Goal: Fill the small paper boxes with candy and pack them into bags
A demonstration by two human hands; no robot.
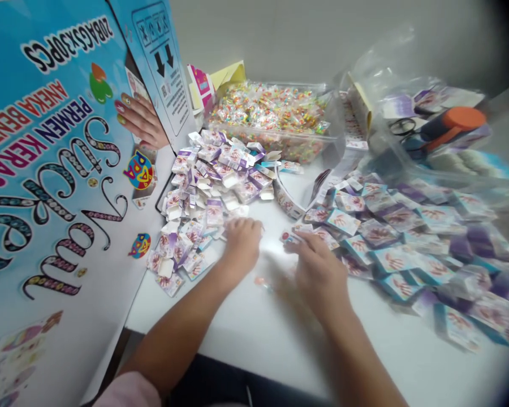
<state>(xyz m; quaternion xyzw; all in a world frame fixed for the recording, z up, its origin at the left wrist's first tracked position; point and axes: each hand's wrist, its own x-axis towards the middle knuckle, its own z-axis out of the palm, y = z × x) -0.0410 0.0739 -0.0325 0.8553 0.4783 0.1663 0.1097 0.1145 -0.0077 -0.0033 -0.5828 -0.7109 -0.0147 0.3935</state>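
Left hand (pixel 242 244) lies curled, grip state indeterminable, against the open small cartons (pixel 207 186) heap; right hand (pixel 318 265) pinches a sticker piece (pixel 287 236), folded cartons (pixel 407 237) stacked just beyond on the tabletop (pixel 280 328).

Both hands down on the white table (pixel 246 333): left hand (pixel 241 246) curled at the edge of the open small boxes (pixel 212 186), right hand (pixel 318 271) pinching a small sticker (pixel 286 236) beside the flat packets (pixel 407 237), candy tub (pixel 275 116) behind, big blue carton (pixel 46 169) left.
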